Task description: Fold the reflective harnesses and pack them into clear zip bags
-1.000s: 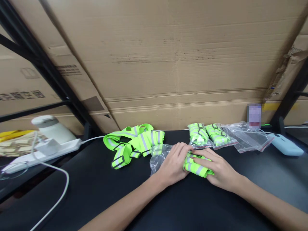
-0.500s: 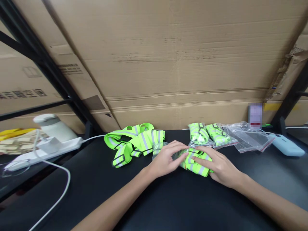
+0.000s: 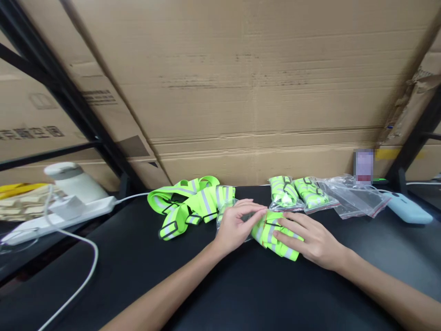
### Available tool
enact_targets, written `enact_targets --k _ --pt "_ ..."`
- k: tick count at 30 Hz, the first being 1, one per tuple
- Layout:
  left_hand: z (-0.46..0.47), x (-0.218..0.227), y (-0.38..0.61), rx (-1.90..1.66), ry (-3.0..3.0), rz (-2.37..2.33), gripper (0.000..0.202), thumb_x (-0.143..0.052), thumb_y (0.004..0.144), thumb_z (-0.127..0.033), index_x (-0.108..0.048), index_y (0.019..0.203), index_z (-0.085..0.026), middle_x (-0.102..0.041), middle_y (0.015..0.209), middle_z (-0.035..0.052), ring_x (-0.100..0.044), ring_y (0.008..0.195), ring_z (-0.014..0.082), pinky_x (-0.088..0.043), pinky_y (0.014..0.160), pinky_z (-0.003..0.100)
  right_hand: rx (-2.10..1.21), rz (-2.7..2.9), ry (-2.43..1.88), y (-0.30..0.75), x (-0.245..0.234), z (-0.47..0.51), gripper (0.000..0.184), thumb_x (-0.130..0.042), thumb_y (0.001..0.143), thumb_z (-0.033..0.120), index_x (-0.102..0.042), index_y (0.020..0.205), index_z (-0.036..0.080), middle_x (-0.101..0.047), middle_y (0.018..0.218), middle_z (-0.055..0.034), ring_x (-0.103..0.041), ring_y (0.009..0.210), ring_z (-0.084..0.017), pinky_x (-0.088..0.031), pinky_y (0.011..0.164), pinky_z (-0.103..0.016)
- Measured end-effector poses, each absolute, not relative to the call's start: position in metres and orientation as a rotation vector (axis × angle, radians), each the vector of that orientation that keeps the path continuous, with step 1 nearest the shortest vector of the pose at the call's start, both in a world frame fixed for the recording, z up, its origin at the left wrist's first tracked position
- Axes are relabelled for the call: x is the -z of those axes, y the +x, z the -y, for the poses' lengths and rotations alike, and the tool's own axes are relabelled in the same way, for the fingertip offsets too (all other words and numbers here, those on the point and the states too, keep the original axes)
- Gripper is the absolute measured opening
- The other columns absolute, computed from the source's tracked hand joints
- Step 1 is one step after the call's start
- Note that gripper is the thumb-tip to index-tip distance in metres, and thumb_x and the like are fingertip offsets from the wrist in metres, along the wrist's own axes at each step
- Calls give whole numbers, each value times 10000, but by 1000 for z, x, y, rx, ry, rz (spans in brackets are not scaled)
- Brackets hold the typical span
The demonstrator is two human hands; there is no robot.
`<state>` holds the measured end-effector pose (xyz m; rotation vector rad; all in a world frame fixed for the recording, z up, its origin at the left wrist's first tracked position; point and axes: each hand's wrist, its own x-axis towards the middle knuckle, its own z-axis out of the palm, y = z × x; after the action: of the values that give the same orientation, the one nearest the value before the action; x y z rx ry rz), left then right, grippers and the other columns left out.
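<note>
A folded neon-green reflective strap bundle (image 3: 267, 232) lies on the black table (image 3: 241, 294) in front of me. My right hand (image 3: 312, 239) rests on it, fingers curled over its right side and gripping it. My left hand (image 3: 237, 223) pinches the mouth of a clear plastic bag (image 3: 225, 211) against the bundle's left end. The bag's far part is partly hidden behind my left hand.
A loose pile of green reflective straps (image 3: 189, 204) lies to the left. Two bagged bundles (image 3: 296, 193) and empty clear bags (image 3: 354, 195) sit at the back right, beside a pale blue device (image 3: 408, 209). A white power strip (image 3: 58, 216) and cable lie left. Cardboard boxes (image 3: 241, 92) stand behind.
My left hand has lifted off the bundle and opened the bag's mouth toward it. My right hand and the bundle have shifted slightly left, toward the bag.
</note>
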<state>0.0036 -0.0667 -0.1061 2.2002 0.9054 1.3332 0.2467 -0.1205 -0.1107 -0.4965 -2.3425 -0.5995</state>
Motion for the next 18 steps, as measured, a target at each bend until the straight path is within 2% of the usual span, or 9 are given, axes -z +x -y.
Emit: enact_targets --k 4,8,11,13,18 --pt "64 107 2 -1238 2188 -938 130 -687 920 -317 -806 943 -272 -806 979 8 -754 953 231 -489 1058 523 559 2343 -489 245 114 121 324 -539 936 37 -680 1212 133 -690 1196 -137 -594 1192 -303 -582 952 -456" --pt "67 108 2 -1228 2243 -846 127 -707 911 -310 -808 982 -283 -798 1031 21 -746 993 239 -506 1046 504 330 2337 -598 246 122 117 543 -435 824 -86 -644 1270 144 -632 1261 -160 -575 1222 -276 -571 965 -448" --pt "70 106 4 -1254 2238 -781 132 -705 918 -283 -806 1003 -278 -798 1033 30 -744 1013 241 -536 1014 471 151 2283 -699 250 128 113 666 -414 739 -99 -626 1302 188 -588 1310 -153 -572 1243 -265 -566 958 -440" --pt "72 103 6 -1282 2265 -708 153 -696 927 -258 -798 1041 -270 -797 1035 37 -737 1039 242 -549 994 455 12 2204 -757 251 132 111 638 -438 741 -69 -636 1279 210 -589 1301 -141 -602 1211 -255 -571 943 -420" --pt "80 99 11 -1355 2445 -560 184 -670 947 -208 -774 1083 -276 -780 1113 40 -710 1100 239 -521 1011 487 -259 1926 -900 246 134 108 349 -601 799 56 -690 1101 206 -667 1116 -97 -696 1003 -230 -592 875 -369"
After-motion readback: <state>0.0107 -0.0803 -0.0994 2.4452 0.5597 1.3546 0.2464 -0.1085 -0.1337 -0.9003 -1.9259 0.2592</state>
